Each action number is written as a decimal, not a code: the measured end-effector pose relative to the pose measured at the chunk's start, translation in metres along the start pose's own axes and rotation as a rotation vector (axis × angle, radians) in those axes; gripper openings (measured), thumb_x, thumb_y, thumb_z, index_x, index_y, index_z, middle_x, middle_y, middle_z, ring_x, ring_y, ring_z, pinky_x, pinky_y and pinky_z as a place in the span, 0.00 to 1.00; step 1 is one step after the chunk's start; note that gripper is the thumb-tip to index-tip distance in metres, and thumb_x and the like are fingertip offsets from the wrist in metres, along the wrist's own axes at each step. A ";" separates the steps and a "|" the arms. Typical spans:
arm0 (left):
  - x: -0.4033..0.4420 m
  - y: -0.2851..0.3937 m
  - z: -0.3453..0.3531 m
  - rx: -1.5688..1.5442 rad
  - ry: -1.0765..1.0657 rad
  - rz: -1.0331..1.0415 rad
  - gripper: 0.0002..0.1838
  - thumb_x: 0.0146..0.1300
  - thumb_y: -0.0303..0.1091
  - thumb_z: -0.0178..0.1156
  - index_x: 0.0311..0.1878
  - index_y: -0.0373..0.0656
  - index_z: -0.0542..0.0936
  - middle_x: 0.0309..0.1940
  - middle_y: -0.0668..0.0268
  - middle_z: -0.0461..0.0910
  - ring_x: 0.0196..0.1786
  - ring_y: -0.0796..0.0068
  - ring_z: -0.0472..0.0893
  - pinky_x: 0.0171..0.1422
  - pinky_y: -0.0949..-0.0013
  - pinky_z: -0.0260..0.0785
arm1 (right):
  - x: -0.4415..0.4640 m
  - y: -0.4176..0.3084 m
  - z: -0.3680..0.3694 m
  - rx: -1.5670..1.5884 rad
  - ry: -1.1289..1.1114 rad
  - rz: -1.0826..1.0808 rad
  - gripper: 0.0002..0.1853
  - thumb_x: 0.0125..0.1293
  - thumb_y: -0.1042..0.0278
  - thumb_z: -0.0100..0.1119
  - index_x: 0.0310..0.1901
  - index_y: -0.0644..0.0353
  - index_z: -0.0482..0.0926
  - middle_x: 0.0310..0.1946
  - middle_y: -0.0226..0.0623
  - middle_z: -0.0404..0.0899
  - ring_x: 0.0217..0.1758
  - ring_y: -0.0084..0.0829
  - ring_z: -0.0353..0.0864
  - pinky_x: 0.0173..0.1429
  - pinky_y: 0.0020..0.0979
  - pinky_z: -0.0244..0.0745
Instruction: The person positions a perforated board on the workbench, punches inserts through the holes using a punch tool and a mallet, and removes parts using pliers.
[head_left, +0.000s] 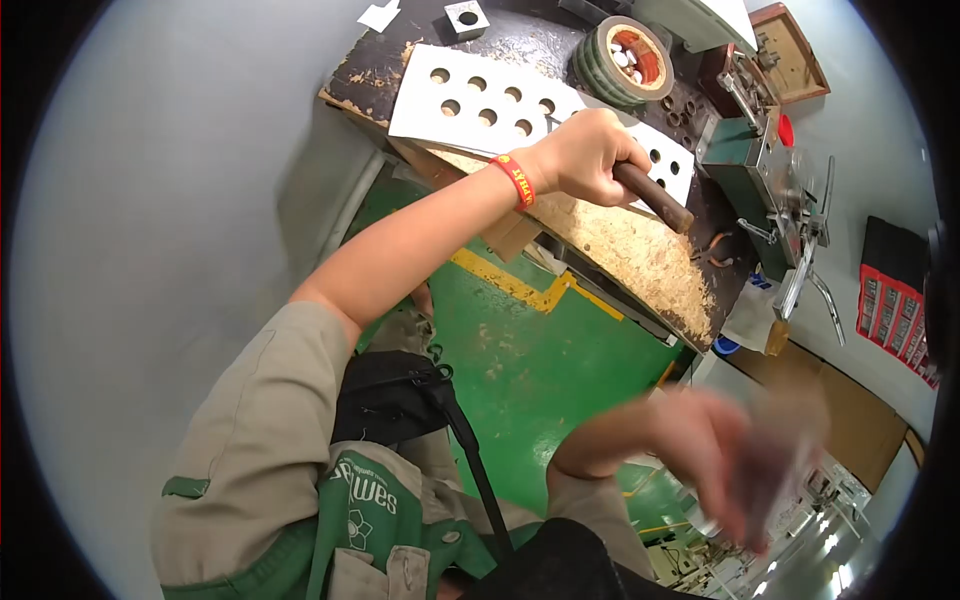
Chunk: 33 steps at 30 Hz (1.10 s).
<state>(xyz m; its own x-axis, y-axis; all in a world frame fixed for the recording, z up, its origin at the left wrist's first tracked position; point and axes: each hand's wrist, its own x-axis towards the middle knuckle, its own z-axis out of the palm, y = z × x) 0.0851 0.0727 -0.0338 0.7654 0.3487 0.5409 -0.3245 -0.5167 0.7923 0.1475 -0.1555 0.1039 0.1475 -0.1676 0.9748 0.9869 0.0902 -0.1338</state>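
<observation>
My left hand [592, 155], with a red wristband, is closed around the brown handle of a chisel-like hand tool [655, 197]. Its handle end points down to the right. A thin piece of metal shows on the other side of the fist, over a white panel [420, 115] with rows of round holes. The panel lies on the workbench, partly hidden by this hand. Off the bench at lower right, my right hand [705, 450] is smeared by motion. Its fingers seem wrapped around a dark brownish object [775, 450], too blurred to name.
Wood shavings [640, 245] cover the bench's near edge. Behind the panel are a tape roll [625, 62] with small white pieces inside and a metal block with a hole [466, 18]. A vise-like metal device [770, 190] with levers stands right. Below is green floor [510, 370].
</observation>
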 end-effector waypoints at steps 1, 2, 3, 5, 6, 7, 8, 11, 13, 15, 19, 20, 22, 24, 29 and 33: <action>0.000 -0.003 0.001 -0.019 -0.011 0.010 0.06 0.42 0.36 0.67 0.20 0.48 0.79 0.14 0.62 0.73 0.19 0.58 0.74 0.24 0.62 0.63 | -0.041 0.014 0.022 -0.135 -0.210 0.035 0.32 0.75 0.39 0.34 0.54 0.64 0.72 0.44 0.55 0.77 0.43 0.44 0.82 0.48 0.47 0.82; 0.001 -0.008 0.000 0.062 0.001 0.017 0.06 0.41 0.35 0.67 0.20 0.48 0.79 0.14 0.62 0.73 0.20 0.58 0.75 0.24 0.62 0.63 | -0.046 0.013 0.035 -0.153 -0.399 0.089 0.30 0.75 0.40 0.36 0.54 0.63 0.71 0.44 0.53 0.77 0.43 0.46 0.82 0.49 0.48 0.82; 0.001 -0.007 -0.001 0.136 0.011 0.022 0.05 0.41 0.34 0.67 0.20 0.48 0.79 0.14 0.61 0.74 0.20 0.58 0.75 0.24 0.63 0.63 | -0.043 0.010 0.042 -0.176 -0.592 0.143 0.28 0.74 0.42 0.38 0.55 0.61 0.70 0.44 0.52 0.76 0.42 0.48 0.81 0.49 0.48 0.82; 0.004 -0.008 -0.016 -0.095 0.002 -0.022 0.03 0.44 0.30 0.67 0.24 0.45 0.83 0.16 0.61 0.75 0.18 0.66 0.73 0.24 0.67 0.63 | -0.002 0.001 0.042 0.020 -0.267 0.329 0.31 0.71 0.39 0.41 0.59 0.61 0.68 0.48 0.56 0.76 0.44 0.54 0.81 0.56 0.55 0.77; 0.005 -0.004 -0.017 -0.125 0.024 -0.032 0.03 0.45 0.29 0.67 0.25 0.44 0.83 0.17 0.61 0.75 0.17 0.69 0.73 0.24 0.68 0.63 | 0.026 -0.001 0.037 -0.034 -0.186 0.178 0.35 0.71 0.34 0.39 0.58 0.64 0.68 0.51 0.58 0.75 0.52 0.54 0.79 0.60 0.56 0.75; 0.005 -0.004 -0.015 -0.105 0.028 -0.032 0.04 0.45 0.30 0.67 0.25 0.44 0.82 0.16 0.61 0.75 0.17 0.67 0.72 0.24 0.68 0.62 | 0.046 -0.002 0.025 0.080 0.018 0.301 0.40 0.71 0.29 0.35 0.57 0.66 0.68 0.54 0.56 0.75 0.59 0.53 0.76 0.63 0.55 0.73; 0.004 -0.003 -0.014 -0.050 0.008 -0.048 0.04 0.45 0.31 0.67 0.24 0.44 0.82 0.16 0.61 0.75 0.18 0.66 0.73 0.25 0.67 0.63 | 0.063 -0.013 0.035 -0.058 -0.029 0.133 0.22 0.68 0.35 0.50 0.56 0.31 0.62 0.41 0.40 0.79 0.52 0.55 0.80 0.63 0.59 0.75; 0.003 -0.005 -0.018 -0.062 0.038 -0.031 0.03 0.45 0.33 0.66 0.22 0.47 0.81 0.15 0.61 0.74 0.19 0.62 0.74 0.26 0.65 0.63 | 0.023 0.000 0.043 -0.011 0.105 0.077 0.29 0.69 0.33 0.47 0.59 0.48 0.63 0.44 0.45 0.78 0.52 0.51 0.81 0.61 0.55 0.77; 0.002 -0.010 -0.019 -0.016 -0.001 0.009 0.02 0.45 0.32 0.66 0.24 0.47 0.83 0.15 0.61 0.75 0.19 0.62 0.73 0.26 0.67 0.64 | -0.020 0.023 0.050 0.010 0.040 0.097 0.32 0.69 0.35 0.48 0.60 0.56 0.63 0.45 0.47 0.78 0.51 0.50 0.81 0.59 0.54 0.78; 0.000 -0.011 -0.023 0.019 -0.011 0.020 0.04 0.44 0.30 0.68 0.26 0.45 0.84 0.16 0.64 0.78 0.19 0.70 0.77 0.26 0.69 0.65 | -0.015 0.013 0.075 0.083 -0.634 0.193 0.30 0.71 0.45 0.50 0.56 0.69 0.67 0.48 0.54 0.78 0.44 0.51 0.83 0.54 0.50 0.81; 0.003 -0.010 -0.024 -0.194 0.101 -0.012 0.05 0.45 0.26 0.69 0.28 0.40 0.84 0.16 0.61 0.77 0.18 0.76 0.73 0.25 0.71 0.65 | 0.069 -0.012 0.073 0.323 0.221 0.148 0.36 0.72 0.33 0.39 0.51 0.67 0.71 0.36 0.51 0.81 0.42 0.48 0.84 0.60 0.56 0.77; 0.001 -0.011 -0.026 -0.150 0.081 -0.008 0.05 0.44 0.27 0.69 0.28 0.41 0.84 0.16 0.61 0.76 0.18 0.73 0.72 0.25 0.71 0.64 | 0.051 -0.003 0.066 0.328 0.222 0.151 0.36 0.72 0.33 0.39 0.51 0.67 0.71 0.36 0.51 0.81 0.42 0.48 0.84 0.60 0.56 0.77; 0.001 -0.010 -0.026 -0.184 0.090 -0.029 0.05 0.43 0.30 0.68 0.26 0.44 0.83 0.16 0.59 0.75 0.18 0.66 0.72 0.26 0.69 0.64 | -0.008 0.028 0.048 0.077 -0.106 -0.024 0.37 0.68 0.30 0.46 0.59 0.61 0.67 0.43 0.52 0.79 0.43 0.47 0.84 0.56 0.53 0.79; 0.003 -0.012 -0.027 0.056 0.028 0.000 0.06 0.43 0.30 0.69 0.26 0.44 0.83 0.16 0.60 0.75 0.19 0.63 0.74 0.26 0.68 0.65 | -0.044 0.015 0.080 0.231 -0.577 0.171 0.35 0.62 0.50 0.69 0.58 0.71 0.68 0.47 0.53 0.77 0.44 0.52 0.83 0.51 0.50 0.81; -0.001 -0.006 -0.035 -0.062 0.031 0.012 0.05 0.40 0.27 0.68 0.22 0.47 0.81 0.17 0.65 0.79 0.20 0.71 0.78 0.25 0.70 0.66 | 0.015 0.008 0.052 0.098 -0.218 0.427 0.35 0.68 0.41 0.54 0.69 0.45 0.54 0.50 0.56 0.74 0.49 0.65 0.79 0.57 0.65 0.77; -0.016 0.036 -0.016 -0.011 -0.016 0.267 0.09 0.33 0.38 0.67 0.20 0.57 0.76 0.15 0.74 0.75 0.20 0.67 0.78 0.24 0.63 0.68 | -0.022 0.028 0.027 0.019 -0.264 0.562 0.36 0.67 0.47 0.58 0.68 0.57 0.57 0.52 0.58 0.73 0.49 0.62 0.80 0.54 0.59 0.81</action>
<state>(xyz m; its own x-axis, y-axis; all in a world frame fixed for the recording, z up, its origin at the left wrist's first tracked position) 0.0525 0.0611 -0.0096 0.6608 0.1885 0.7265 -0.5219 -0.5803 0.6252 0.1706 -0.1231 0.0837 0.6209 0.1590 0.7676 0.7612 0.1115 -0.6388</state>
